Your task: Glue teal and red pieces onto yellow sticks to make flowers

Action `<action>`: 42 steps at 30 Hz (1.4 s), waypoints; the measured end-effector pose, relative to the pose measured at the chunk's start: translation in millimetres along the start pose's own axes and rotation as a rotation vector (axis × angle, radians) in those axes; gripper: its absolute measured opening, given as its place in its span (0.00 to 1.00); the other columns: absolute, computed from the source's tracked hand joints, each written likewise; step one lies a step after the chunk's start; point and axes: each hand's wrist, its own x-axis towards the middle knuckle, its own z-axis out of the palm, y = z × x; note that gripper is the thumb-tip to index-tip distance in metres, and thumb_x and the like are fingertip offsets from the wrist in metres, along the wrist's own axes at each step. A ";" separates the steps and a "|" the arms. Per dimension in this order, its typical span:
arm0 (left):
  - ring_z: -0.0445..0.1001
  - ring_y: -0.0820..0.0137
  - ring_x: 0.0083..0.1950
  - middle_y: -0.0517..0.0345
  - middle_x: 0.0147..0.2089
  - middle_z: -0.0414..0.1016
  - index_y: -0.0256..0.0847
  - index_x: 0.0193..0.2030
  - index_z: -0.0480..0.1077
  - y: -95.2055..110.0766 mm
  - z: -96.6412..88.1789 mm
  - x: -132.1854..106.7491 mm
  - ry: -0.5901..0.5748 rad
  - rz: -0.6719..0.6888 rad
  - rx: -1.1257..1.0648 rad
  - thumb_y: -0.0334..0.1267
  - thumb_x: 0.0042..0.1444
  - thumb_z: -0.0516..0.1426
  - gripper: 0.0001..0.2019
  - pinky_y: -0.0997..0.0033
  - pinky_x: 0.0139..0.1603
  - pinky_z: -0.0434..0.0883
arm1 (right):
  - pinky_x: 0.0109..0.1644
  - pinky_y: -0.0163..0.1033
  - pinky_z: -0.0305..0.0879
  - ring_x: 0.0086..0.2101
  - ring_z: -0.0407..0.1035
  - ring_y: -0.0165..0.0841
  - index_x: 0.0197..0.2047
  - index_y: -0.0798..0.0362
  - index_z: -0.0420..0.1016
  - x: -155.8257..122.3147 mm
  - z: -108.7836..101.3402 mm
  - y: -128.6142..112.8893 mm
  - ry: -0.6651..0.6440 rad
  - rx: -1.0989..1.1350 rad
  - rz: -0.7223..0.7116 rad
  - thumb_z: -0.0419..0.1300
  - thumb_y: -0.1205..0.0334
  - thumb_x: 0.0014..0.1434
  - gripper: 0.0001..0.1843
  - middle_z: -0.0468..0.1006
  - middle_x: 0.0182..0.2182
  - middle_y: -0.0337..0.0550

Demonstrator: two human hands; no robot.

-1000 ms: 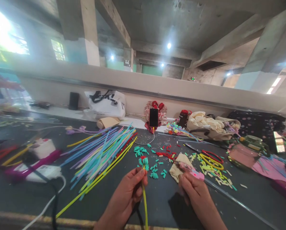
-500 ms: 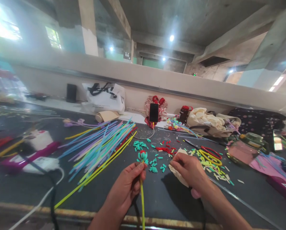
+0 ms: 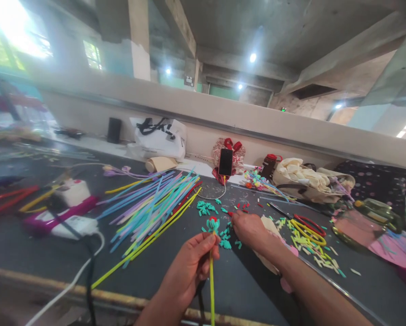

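Observation:
My left hand [image 3: 196,259] pinches a yellow-green pipe cleaner stem [image 3: 212,285] just under a small flower head [image 3: 213,224] of teal pieces with a red centre. The stem hangs down past the table edge. My right hand [image 3: 252,232] reaches to the table with its fingers together at the short red pieces [image 3: 230,213]; the fingertips are partly hidden, and I cannot make out what is in them. Short teal pieces [image 3: 207,208] lie in a pile behind the flower, with more teal bits [image 3: 225,244] beside it. A cream cloth or paper piece [image 3: 271,225] lies beneath my right forearm.
A bundle of coloured pipe cleaners [image 3: 155,203] lies left of my hands. To the right are scissors with yellow handles [image 3: 310,235], red-handled pliers or scissors [image 3: 310,224] and scattered yellow pieces [image 3: 320,260]. A phone [image 3: 225,162] stands at the back; a glass jar [image 3: 366,222] is far right.
My right hand has moved left and forward, off the cream piece and to the red pieces. My left hand still holds the flower stem. The view has shifted slightly left.

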 end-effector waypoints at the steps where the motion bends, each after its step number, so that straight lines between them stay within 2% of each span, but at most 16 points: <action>1: 0.53 0.87 0.11 0.66 0.16 0.66 0.35 0.26 0.68 -0.8 -0.4 0.4 -0.007 0.004 0.000 0.37 0.44 0.59 0.07 0.86 0.11 0.46 | 0.30 0.36 0.57 0.28 0.68 0.33 0.33 0.58 0.70 -1.0 -3.4 -0.2 0.022 0.022 0.011 0.48 0.70 0.54 0.10 0.73 0.31 0.49; 5: 0.54 0.87 0.11 0.66 0.17 0.67 0.35 0.27 0.67 -3.5 -2.0 2.4 -0.011 -0.002 0.012 0.38 0.44 0.59 0.08 0.86 0.11 0.45 | 0.28 0.31 0.57 0.26 0.66 0.29 0.32 0.55 0.67 -16.3 -22.0 -5.3 0.104 0.174 0.055 0.47 0.70 0.52 0.09 0.72 0.26 0.41; 8: 0.52 0.87 0.11 0.66 0.16 0.67 0.35 0.27 0.67 -4.3 -1.9 3.0 -0.019 0.014 0.026 0.39 0.45 0.58 0.08 0.86 0.11 0.44 | 0.27 0.27 0.58 0.24 0.65 0.25 0.40 0.54 0.65 -35.5 -28.3 -15.2 0.137 0.322 0.063 0.47 0.70 0.52 0.13 0.71 0.24 0.35; 9: 0.51 0.87 0.10 0.66 0.16 0.66 0.35 0.26 0.67 -4.5 -1.7 3.1 -0.022 0.022 0.036 0.39 0.45 0.58 0.08 0.86 0.10 0.44 | 0.27 0.27 0.58 0.24 0.65 0.24 0.41 0.53 0.65 -41.6 -27.6 -18.8 0.150 0.400 0.069 0.46 0.70 0.52 0.13 0.71 0.25 0.35; 11: 0.50 0.88 0.09 0.67 0.15 0.65 0.35 0.24 0.66 -4.9 -1.5 3.1 -0.025 0.036 0.064 0.39 0.45 0.58 0.09 0.85 0.10 0.44 | 0.26 0.28 0.56 0.24 0.63 0.25 0.35 0.53 0.67 -51.6 -23.1 -25.4 0.162 0.661 0.111 0.48 0.69 0.52 0.10 0.69 0.23 0.34; 13: 0.50 0.87 0.09 0.66 0.15 0.66 0.35 0.22 0.65 -5.8 -1.7 3.5 -0.014 0.042 0.094 0.40 0.45 0.58 0.10 0.85 0.09 0.44 | 0.24 0.28 0.55 0.22 0.61 0.25 0.30 0.53 0.68 -57.8 -17.2 -30.2 0.135 0.946 0.185 0.51 0.67 0.51 0.06 0.67 0.20 0.33; 15: 0.52 0.87 0.09 0.65 0.16 0.68 0.35 0.22 0.65 -6.9 -2.4 4.2 -0.002 0.049 0.118 0.40 0.43 0.59 0.10 0.85 0.09 0.45 | 0.22 0.28 0.54 0.21 0.61 0.25 0.29 0.54 0.68 -60.6 -12.2 -33.8 0.094 1.178 0.251 0.54 0.65 0.49 0.04 0.67 0.19 0.33; 21: 0.55 0.86 0.09 0.63 0.16 0.70 0.34 0.22 0.65 -9.1 -3.6 4.5 -0.017 0.083 0.149 0.38 0.43 0.59 0.09 0.86 0.08 0.49 | 0.18 0.26 0.48 0.15 0.54 0.19 0.25 0.56 0.72 -59.6 -0.3 -46.2 0.109 1.653 0.352 0.63 0.61 0.41 0.08 0.66 0.14 0.31; 24: 0.56 0.85 0.10 0.61 0.18 0.71 0.34 0.22 0.66 -10.0 -4.9 4.8 -0.031 0.092 0.153 0.37 0.43 0.59 0.09 0.86 0.09 0.50 | 0.17 0.26 0.46 0.14 0.51 0.18 0.26 0.57 0.73 -57.1 6.4 -52.3 0.118 1.733 0.340 0.65 0.59 0.40 0.10 0.66 0.14 0.31; 28: 0.56 0.85 0.10 0.61 0.18 0.71 0.34 0.23 0.66 -11.7 -6.7 6.4 -0.047 0.112 0.153 0.37 0.44 0.59 0.08 0.86 0.09 0.51 | 0.17 0.25 0.47 0.14 0.54 0.19 0.26 0.57 0.73 -54.9 11.5 -55.8 0.131 1.757 0.328 0.65 0.59 0.41 0.10 0.69 0.14 0.33; 33: 0.55 0.85 0.10 0.63 0.17 0.69 0.34 0.21 0.66 -13.2 -3.8 5.7 -0.020 0.144 0.182 0.38 0.44 0.58 0.10 0.85 0.10 0.50 | 0.16 0.24 0.47 0.15 0.56 0.19 0.26 0.57 0.71 -57.1 9.8 -57.5 0.164 1.699 0.315 0.64 0.59 0.43 0.10 0.71 0.15 0.34; 37: 0.54 0.85 0.10 0.64 0.15 0.66 0.34 0.21 0.65 -13.3 -1.0 4.6 -0.014 0.148 0.237 0.41 0.44 0.58 0.11 0.84 0.10 0.50 | 0.15 0.24 0.45 0.14 0.54 0.18 0.28 0.57 0.70 -59.2 4.0 -61.9 0.169 1.651 0.350 0.64 0.59 0.42 0.12 0.68 0.15 0.32; 42: 0.50 0.84 0.09 0.69 0.10 0.59 0.36 0.19 0.63 -11.2 -0.1 5.5 0.036 0.158 0.276 0.44 0.47 0.55 0.14 0.83 0.10 0.48 | 0.16 0.24 0.47 0.15 0.54 0.18 0.32 0.57 0.70 -59.2 1.9 -58.8 0.147 1.575 0.381 0.62 0.59 0.44 0.12 0.67 0.17 0.31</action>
